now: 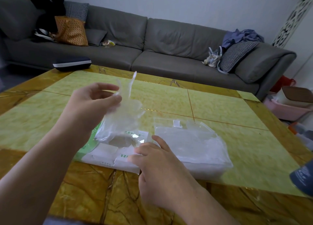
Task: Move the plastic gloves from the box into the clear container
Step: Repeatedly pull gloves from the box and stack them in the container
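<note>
A white and green glove box (108, 154) lies flat on the table, its top torn open. My left hand (91, 104) pinches a thin clear plastic glove (124, 116) and holds it up above the box, its lower end hanging into the opening. My right hand (157, 164) rests on the box's right end with fingers spread and relaxed. Right of the box sits the clear container (194, 145), holding a layer of clear gloves.
The yellow-green marble table (228, 109) stretches beyond the box. A grey sofa (152, 43) with cushions and clothes stands behind it. A dark case (72, 63) sits at the table's far left edge. Pink bins (286, 109) stand at the right.
</note>
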### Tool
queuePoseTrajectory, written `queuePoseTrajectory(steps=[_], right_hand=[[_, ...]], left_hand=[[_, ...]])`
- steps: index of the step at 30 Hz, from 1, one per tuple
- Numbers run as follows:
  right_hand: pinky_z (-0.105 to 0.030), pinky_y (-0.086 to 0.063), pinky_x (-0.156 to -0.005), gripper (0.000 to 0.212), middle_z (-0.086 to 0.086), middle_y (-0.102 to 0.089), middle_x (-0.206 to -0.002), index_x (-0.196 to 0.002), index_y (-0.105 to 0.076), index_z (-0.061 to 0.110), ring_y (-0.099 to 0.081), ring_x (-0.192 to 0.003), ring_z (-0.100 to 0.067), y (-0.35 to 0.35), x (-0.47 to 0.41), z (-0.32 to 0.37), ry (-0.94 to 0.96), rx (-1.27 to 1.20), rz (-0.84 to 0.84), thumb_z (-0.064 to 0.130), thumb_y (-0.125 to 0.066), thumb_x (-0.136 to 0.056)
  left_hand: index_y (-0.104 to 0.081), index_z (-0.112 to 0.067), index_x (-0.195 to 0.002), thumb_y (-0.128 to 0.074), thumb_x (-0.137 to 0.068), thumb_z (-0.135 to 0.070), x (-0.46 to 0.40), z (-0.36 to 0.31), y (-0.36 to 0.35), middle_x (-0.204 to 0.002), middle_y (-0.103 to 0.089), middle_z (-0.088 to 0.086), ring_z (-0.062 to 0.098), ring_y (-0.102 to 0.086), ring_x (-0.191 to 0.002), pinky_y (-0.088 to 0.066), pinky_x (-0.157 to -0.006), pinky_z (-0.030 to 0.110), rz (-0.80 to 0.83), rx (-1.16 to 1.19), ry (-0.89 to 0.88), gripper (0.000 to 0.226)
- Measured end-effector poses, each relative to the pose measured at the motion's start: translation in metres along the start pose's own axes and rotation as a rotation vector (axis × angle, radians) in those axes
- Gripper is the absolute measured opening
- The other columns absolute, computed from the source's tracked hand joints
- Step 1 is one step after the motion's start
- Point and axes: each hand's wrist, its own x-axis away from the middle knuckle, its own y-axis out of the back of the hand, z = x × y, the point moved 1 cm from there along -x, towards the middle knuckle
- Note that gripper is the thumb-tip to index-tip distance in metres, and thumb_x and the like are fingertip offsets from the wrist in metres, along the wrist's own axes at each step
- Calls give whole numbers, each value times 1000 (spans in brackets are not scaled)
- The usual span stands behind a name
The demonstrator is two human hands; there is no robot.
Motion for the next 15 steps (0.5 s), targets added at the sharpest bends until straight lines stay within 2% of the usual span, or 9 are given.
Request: queuePoseTrajectory(steps=[3,7,11,13,14,15], right_hand=[[-34,18,-126,49,0,-54,-145,-135,-62,22,-32,-146,-13,0,0,0,2,8,-7,12,-52,-88],[-41,16,-128,43,-1,-54,-145,-128,-64,19,-24,-153,-16,0,1,2,-8,5,-13,11,-50,-88],[-38,21,-126,27,-4,-57,-135,-113,-65,16,-26,-149,-18,-1,2,3,-17,-38,-66,12,-50,-90],[-33,22,-124,27,-4,-56,-139,-116,-66,15,-25,-148,-17,-1,3,2,-9,-75,-103,16,-47,-95],[-30,17,-126,30,-3,-56,-139,-118,-66,15,-27,-146,-15,0,4,0,-7,-129,-133,18,-45,-97],[-28,4,-128,32,-1,-58,-134,-116,-68,14,-33,-139,-12,2,3,-2,-30,-227,-175,18,-43,-96]], left_hand=[[-74,-14,-110,-76,-88,-7,0,-5,-2,-95,-76,9,30,-76,-93,-62,-86,41,-17,168,13,23],[-66,1,-123,-68,-91,-3,-2,-11,0,-98,-74,10,26,-72,-94,-61,-84,35,16,472,23,32],[-64,-2,-127,-59,-93,-9,3,-23,-6,-123,-73,10,21,-70,-112,-58,-94,29,140,686,8,35],[-63,-3,-127,-54,-95,-8,8,-27,-12,-120,-74,7,17,-72,-110,-58,-91,26,186,770,31,34],[-62,-3,-125,-51,-96,-6,9,-26,-14,-116,-75,7,16,-73,-106,-58,-89,26,197,808,45,31],[-62,-2,-125,-51,-96,-5,9,-24,-15,-114,-76,7,17,-74,-104,-59,-88,27,186,842,60,31]])
